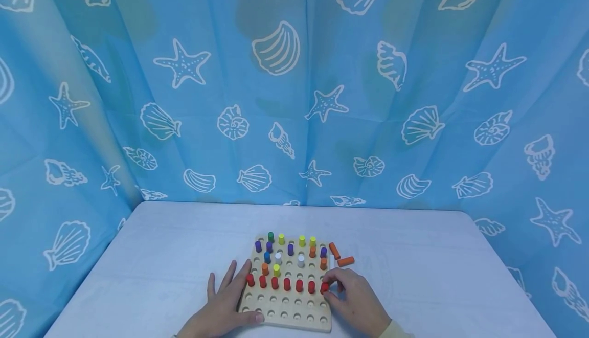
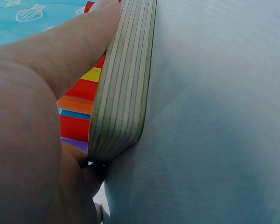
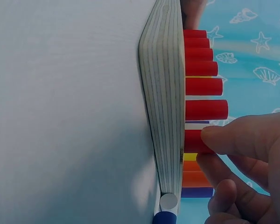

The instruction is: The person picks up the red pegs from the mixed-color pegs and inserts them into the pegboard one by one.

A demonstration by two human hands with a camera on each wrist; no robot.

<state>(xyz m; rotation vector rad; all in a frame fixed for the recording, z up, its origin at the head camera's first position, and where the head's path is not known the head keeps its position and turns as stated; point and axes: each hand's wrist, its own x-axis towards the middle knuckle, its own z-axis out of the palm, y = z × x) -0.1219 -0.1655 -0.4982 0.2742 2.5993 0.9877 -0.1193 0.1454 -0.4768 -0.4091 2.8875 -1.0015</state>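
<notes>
A light wooden pegboard (image 1: 285, 308) with rows of round holes lies on the table. My right hand (image 1: 356, 297) pinches a red peg (image 3: 193, 141) between thumb and fingertips at the right end of a row. That peg stands upright at the board, in line with several other red pegs (image 1: 287, 284). Against the left side and front left corner of the board rests my left hand (image 1: 221, 310), fingers spread and thumb on the near edge. In the left wrist view its thumb (image 2: 79, 44) lies against the board, and the other fingers are partly hidden.
Behind the red row stand several pegs: yellow (image 1: 301, 241), purple (image 1: 290, 249), white (image 1: 301, 261), orange, blue and green. Two orange pegs (image 1: 346, 261) and a white peg (image 1: 332, 262) lie off the board's right side. A blue shell-patterned curtain (image 1: 294, 123) surrounds the white table (image 1: 152, 256).
</notes>
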